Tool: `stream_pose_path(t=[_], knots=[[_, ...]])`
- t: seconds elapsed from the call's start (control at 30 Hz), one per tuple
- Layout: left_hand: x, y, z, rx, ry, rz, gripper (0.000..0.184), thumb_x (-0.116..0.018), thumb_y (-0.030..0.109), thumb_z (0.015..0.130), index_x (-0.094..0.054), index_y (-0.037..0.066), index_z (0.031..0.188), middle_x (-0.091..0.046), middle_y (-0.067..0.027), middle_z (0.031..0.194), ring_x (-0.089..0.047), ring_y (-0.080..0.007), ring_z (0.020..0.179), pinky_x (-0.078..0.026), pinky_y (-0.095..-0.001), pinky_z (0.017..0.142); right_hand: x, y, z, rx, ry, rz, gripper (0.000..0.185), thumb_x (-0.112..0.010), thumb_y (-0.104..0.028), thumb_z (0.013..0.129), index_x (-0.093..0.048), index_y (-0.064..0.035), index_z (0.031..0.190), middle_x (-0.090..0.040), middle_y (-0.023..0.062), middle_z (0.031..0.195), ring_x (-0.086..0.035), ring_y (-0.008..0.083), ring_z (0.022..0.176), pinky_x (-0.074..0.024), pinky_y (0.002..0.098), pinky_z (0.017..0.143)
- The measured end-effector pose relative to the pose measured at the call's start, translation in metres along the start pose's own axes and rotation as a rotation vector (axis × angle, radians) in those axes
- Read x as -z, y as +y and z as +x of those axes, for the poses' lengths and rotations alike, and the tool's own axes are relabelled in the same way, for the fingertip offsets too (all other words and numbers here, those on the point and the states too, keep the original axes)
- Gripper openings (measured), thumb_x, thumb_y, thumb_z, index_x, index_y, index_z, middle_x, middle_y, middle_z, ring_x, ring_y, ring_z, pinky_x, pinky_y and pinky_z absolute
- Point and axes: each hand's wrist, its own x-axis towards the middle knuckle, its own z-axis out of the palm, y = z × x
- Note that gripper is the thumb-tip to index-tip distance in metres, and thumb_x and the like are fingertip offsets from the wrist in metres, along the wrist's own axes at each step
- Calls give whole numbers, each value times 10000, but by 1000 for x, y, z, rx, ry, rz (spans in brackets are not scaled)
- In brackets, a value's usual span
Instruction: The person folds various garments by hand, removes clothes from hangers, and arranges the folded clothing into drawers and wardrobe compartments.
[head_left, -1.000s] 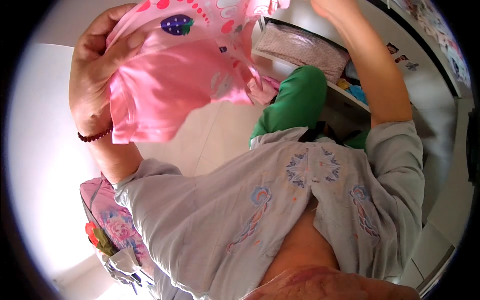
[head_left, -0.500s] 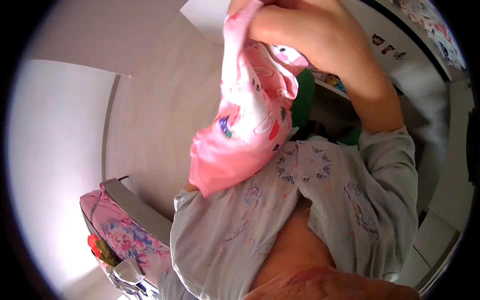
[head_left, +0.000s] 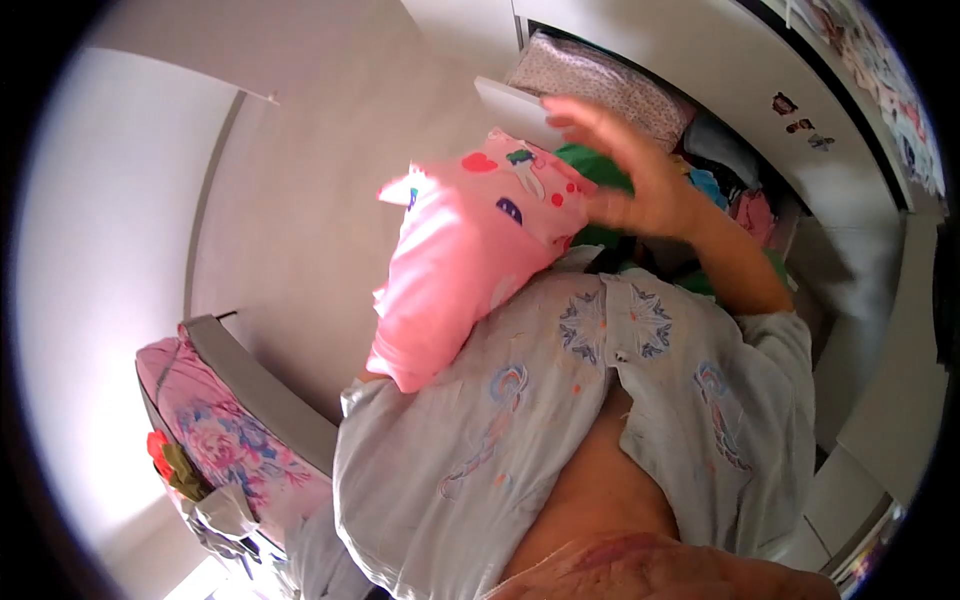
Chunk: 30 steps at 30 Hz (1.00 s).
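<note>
A pink child's garment (head_left: 455, 270) with printed rabbits, hearts and dark shapes is draped over my left forearm. My left hand is hidden under the cloth, so its fingers do not show. Beside the garment's right edge, my right hand (head_left: 650, 190) is raised with fingers spread and slightly blurred. It holds nothing; its lower fingers are close to the cloth, and whether they touch it I cannot tell.
An open drawer (head_left: 520, 108) at the upper right holds folded clothes, including a speckled fabric (head_left: 600, 85). Stickers (head_left: 800, 122) mark the white furniture front. A pink floral-covered item (head_left: 225, 425) stands at lower left, with a red and olive thing (head_left: 170, 460) beside it.
My right hand has come down from the top of the view and opened, clear of the garment it was against. The garment now lies lower and more bunched, and the drawer's contents show.
</note>
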Motion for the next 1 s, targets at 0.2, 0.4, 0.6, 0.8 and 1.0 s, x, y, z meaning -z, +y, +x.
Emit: stream_pose_path(t=[0.2,0.4,0.6,0.8,1.0], knots=[[2,6,-18,48,-30,58,361,-581,162,843,-521,-23,1147,-595,-124,1078,-580,-181,949,-471,-330,829,-32,8,-15,57,-188,-88,955,-754,-184,669,-177,-44,1417,-431,130,1314,-437,195,1183,-315,323,1007],[-5,47,-27,123,-152,250,370,-581,189,850,-520,-15,1152,-589,-125,1097,-576,-185,967,-471,-341,837,-28,8,-24,-215,-433,137,653,-728,-178,701,-434,7,1254,-633,120,970,-583,143,883,-454,284,795],[21,106,-14,156,-270,571,379,-581,216,857,-519,-7,1157,-582,-126,1115,-573,-189,985,-471,-353,845,-30,27,-25,-405,-687,262,362,-596,-36,805,-524,5,1158,-626,34,994,-555,94,904,-446,251,796],[98,79,-43,708,19,461,627,-466,493,887,-384,42,1315,-472,-100,1290,-470,-233,1164,-387,-411,966,-25,59,-24,-827,-105,1001,304,-593,-168,831,-561,-8,1087,-629,100,977,-611,189,855,-510,314,749],[86,53,-54,646,56,-138,821,-467,612,826,-265,50,1389,-368,-109,1377,-316,-252,1291,-282,-451,1038,-13,81,-4,-799,-63,1270,402,-553,-246,855,-504,2,1167,-570,138,1129,-548,246,1041,-435,393,927]])
